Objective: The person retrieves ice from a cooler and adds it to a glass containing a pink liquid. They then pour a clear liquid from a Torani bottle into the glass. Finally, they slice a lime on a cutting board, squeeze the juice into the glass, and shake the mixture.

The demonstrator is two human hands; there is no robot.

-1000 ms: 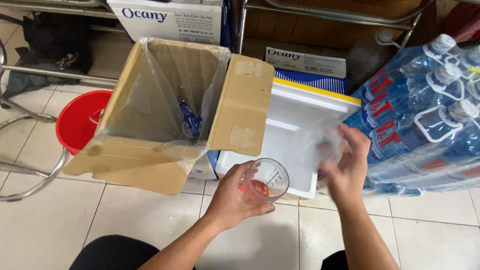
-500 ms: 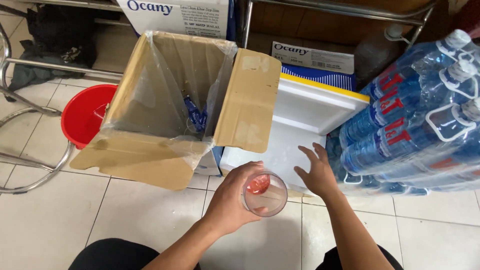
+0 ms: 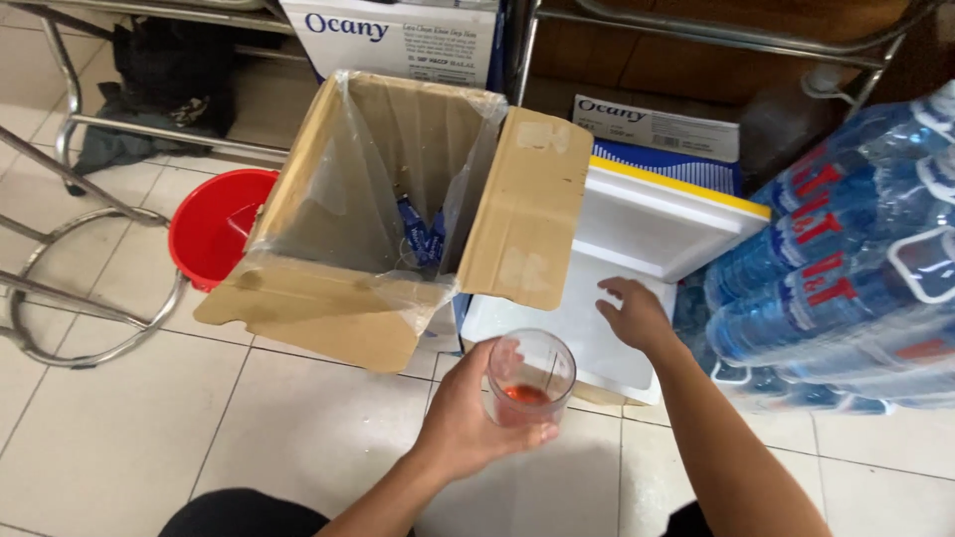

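My left hand (image 3: 468,423) grips a clear plastic cup (image 3: 532,376) with a little red liquid at its bottom, held upright over the floor tiles. Fingers spread, my right hand (image 3: 633,311) rests on the lid of a white foam cooler box (image 3: 647,219) with a yellow edge. It holds nothing. Just left of the cooler stands an open cardboard box (image 3: 527,214) lined with a clear plastic bag, with some blue wrappers at its bottom.
A red bucket (image 3: 214,234) stands left of the cardboard box. Shrink-wrapped packs of blue water bottles (image 3: 846,278) lie at the right. Metal chair legs (image 3: 95,298) sit at far left. Printed cartons (image 3: 398,35) and a metal rack (image 3: 716,30) stand behind.
My right hand has dropped from the air onto the cooler lid; the thin clear plastic it was holding is gone from view. The cup has stayed in my left hand.
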